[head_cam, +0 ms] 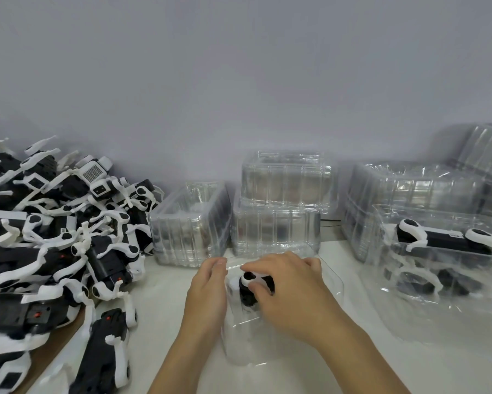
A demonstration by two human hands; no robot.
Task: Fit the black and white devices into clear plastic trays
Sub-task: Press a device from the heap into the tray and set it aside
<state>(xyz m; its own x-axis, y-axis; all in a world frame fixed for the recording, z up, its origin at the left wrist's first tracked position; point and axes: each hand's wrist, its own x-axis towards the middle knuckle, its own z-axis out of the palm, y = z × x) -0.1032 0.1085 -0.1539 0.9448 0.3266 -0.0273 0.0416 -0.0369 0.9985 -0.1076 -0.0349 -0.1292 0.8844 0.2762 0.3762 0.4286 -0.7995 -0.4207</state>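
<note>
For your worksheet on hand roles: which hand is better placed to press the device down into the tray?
The right hand: its fingers already lie on the device, while the left hand steadies the clear tray.

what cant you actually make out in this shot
Head view, the only one:
- Most of the device in the near clear tray: covered by the right hand.
- How far it is seated: hidden by both hands and glare.
- Left hand fingertips: curled out of sight at the tray's edge.
- Pile of devices: cut off by the left edge.
- Stacked trays: count blurred.
</note>
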